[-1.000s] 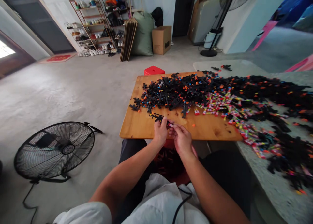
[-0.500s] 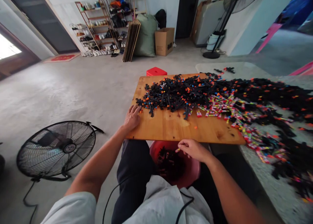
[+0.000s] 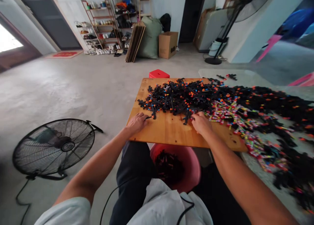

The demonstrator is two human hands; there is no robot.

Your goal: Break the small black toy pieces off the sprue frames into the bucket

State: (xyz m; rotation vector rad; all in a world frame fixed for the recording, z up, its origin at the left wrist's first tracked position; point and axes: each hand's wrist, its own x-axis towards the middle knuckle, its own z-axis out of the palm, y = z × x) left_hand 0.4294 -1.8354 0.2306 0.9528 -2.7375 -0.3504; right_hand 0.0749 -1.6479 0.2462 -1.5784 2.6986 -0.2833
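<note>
A wooden board (image 3: 169, 130) lies in front of me with a heap of small black toy guns (image 3: 181, 95), with orange and blue bits, across its far half. My left hand (image 3: 137, 123) is at the board's left side, its fingers closed on a small black toy gun (image 3: 147, 118) that is mostly hidden. At the near edge of the heap is my right hand (image 3: 201, 123), fingers bent together by the small colourful printed tubes (image 3: 223, 112); whatever its fingertips hold is hidden. Just left of it lies one black toy gun apart from the heap.
Below the board's near edge, a pink tub (image 3: 193, 172) between my legs holds dark pieces. More toy guns and tubes cover the grey table (image 3: 260, 182) on the right. A floor fan (image 3: 56, 148) stands left; a red stool (image 3: 159, 74) is beyond the board.
My right hand has risen from over the tub, where it held a small yellowish piece, to the heap's edge. My left hand has shifted slightly nearer and right, with a black piece now at its fingertips.
</note>
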